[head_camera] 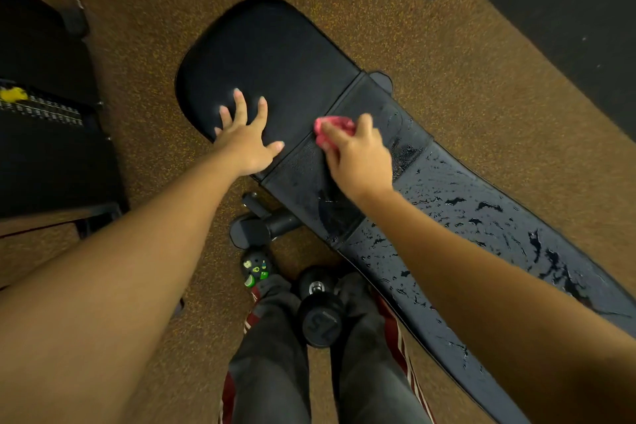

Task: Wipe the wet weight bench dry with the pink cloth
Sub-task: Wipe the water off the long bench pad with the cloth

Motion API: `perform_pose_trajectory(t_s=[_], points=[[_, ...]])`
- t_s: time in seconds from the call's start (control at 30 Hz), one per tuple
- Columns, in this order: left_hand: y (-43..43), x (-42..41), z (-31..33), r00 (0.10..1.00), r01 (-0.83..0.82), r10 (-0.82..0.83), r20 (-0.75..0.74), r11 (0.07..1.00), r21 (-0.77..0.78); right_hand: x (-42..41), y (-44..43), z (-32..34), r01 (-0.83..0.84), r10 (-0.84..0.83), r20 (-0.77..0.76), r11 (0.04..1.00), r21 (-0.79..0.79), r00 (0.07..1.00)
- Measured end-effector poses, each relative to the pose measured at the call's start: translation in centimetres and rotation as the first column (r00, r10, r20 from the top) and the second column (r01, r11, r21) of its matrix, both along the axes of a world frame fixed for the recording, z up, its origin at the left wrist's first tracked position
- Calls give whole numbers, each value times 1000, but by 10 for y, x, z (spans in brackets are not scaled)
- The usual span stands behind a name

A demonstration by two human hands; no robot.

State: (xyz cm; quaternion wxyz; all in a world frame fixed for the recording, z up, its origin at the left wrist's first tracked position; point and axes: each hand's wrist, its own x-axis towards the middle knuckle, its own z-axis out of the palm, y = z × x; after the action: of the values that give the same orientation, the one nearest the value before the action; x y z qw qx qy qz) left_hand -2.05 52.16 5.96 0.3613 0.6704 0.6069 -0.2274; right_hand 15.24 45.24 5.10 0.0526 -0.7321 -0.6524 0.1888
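The pink cloth (333,131) looks light, soft and limp, best bunched in the palm so pressure spreads across it; the padded weight bench (285,79) seems firm and slick where water beads, so it could slip under a leaning palm; the right hand (358,157) has its grip clenched on the cloth, pressed to the bench's middle section beside the seam; the left hand (246,141) lies flat with its grip released, fingers splayed on the broad dry pad near its near edge; droplets cover the long section towards the right end.

Bench pad (275,58) open ahead, dumbbell (318,306) between legs, possibly blocking knees
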Motion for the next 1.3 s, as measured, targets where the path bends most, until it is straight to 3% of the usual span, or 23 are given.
perform_pose_trajectory(t_s=[0.1,0.27,0.4,0.57,0.77,1.03,1.3], points=[[-1,1,-2,999,-48,47,22,999,16,-4,-16,1,-176,176,2,984,13,984],[-2,2,-1,995,-91,91,32,996,13,-3,-4,-1,-14,14,21,999,-28,1000],[-3,4,2,994,-105,105,33,994,13,-31,-41,1,-226,225,-69,974,-11,972],[-3,2,5,992,-118,118,48,993,3,-15,-39,0,-384,384,-50,923,12,922],[-5,3,4,991,-129,129,43,992,9,-29,-5,-1,-262,261,31,965,10,965],[-3,-1,7,990,-121,121,76,993,-8,-16,-34,-1,-560,560,9,828,-16,828],[-7,3,9,986,-152,152,62,988,3,-22,-29,2,-405,407,16,913,-55,914]])
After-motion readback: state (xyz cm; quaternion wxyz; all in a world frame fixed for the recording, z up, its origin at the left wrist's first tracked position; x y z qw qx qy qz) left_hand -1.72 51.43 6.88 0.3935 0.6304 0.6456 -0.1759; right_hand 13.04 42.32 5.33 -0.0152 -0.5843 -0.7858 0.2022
